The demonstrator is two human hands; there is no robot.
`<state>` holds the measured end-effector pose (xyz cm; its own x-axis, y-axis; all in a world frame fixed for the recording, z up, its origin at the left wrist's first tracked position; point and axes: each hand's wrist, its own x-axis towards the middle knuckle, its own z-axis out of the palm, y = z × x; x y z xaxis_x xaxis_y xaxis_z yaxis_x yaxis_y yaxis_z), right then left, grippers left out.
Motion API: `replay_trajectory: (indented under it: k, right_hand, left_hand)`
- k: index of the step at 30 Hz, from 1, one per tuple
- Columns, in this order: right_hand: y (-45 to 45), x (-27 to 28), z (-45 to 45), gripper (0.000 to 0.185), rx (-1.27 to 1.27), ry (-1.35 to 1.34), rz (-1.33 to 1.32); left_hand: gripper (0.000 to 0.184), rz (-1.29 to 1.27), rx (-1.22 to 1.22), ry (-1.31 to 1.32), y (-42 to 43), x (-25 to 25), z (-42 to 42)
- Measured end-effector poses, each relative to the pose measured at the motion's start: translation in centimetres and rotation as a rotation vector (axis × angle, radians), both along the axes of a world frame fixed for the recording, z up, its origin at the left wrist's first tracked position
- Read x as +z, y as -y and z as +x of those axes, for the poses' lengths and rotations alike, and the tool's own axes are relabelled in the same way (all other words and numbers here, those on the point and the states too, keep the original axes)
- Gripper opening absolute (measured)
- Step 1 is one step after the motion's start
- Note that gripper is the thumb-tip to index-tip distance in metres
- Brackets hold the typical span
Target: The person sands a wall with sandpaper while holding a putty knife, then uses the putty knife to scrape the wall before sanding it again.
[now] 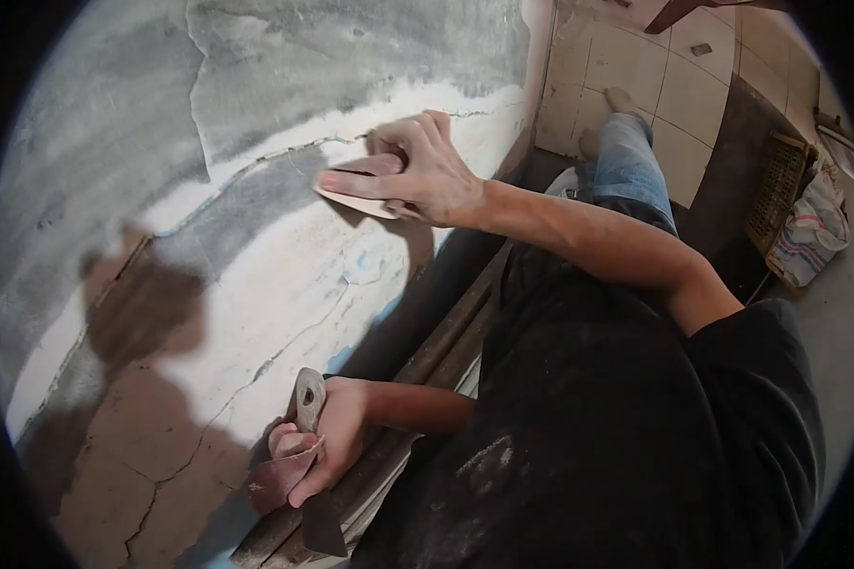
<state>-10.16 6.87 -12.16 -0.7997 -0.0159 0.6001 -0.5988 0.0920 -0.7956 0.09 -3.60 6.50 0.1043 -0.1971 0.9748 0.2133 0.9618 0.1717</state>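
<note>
My right hand [432, 175] is closed round a pale sanding block [359, 197] with reddish-brown sandpaper [375, 166] folded over it. It is held at the wall [285, 251], beside a long crack in the white and grey patches. Lower down, my left hand [327, 441] is closed round a putty knife [308, 398]. The knife's worn handle, with a hole in its end, points up and its dark blade [323, 531] points down. A curled piece of sandpaper [280, 481] is in the same hand. My left fingers are partly hidden.
Brown wooden lengths [417, 379] run along the wall's foot. A yellow plastic crate [776, 194] and a striped white sack [811, 228] stand at the right. Floor tiles [636, 71] and my jeans-clad legs [633, 161] show at the top. Thinner cracks branch across the lower wall.
</note>
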Motion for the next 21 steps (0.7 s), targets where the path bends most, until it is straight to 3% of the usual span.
replay_trajectory:
  k: [2,7,11,14,15,18,21]
  right_hand:
    - [0.1,-3.7,0.4,0.071,0.058,0.008,0.117]
    - [0.3,0.2,0.1,0.072,-0.003,0.012,0.072]
    - [1.1,-2.5,0.4,0.073,0.160,0.091,0.026]
    - [0.8,-3.7,0.3,0.069,-0.159,-0.094,0.056]
    - [0.5,-3.1,0.5,0.070,0.035,0.018,0.061]
    - [0.3,0.2,0.5,0.075,0.052,0.052,0.058]
    - [1.2,-2.5,0.5,0.069,0.035,0.015,0.095]
  left_hand:
    - [0.051,0.009,-0.023,-0.015,-1.5,-0.2,-1.3]
    - [0.049,0.019,-0.024,0.032,-0.9,-0.1,-0.9]
    - [0.046,0.009,-0.034,0.039,0.2,0.1,0.0]
    - [0.045,0.016,-0.045,0.017,-0.1,-0.2,-0.3]
    - [0.044,0.016,-0.046,0.023,-0.4,-0.4,-0.9]
    - [0.043,0.012,-0.043,0.067,-0.8,-0.4,-1.0]
    - [0.041,0.004,-0.061,0.080,-0.4,-0.2,-0.8]
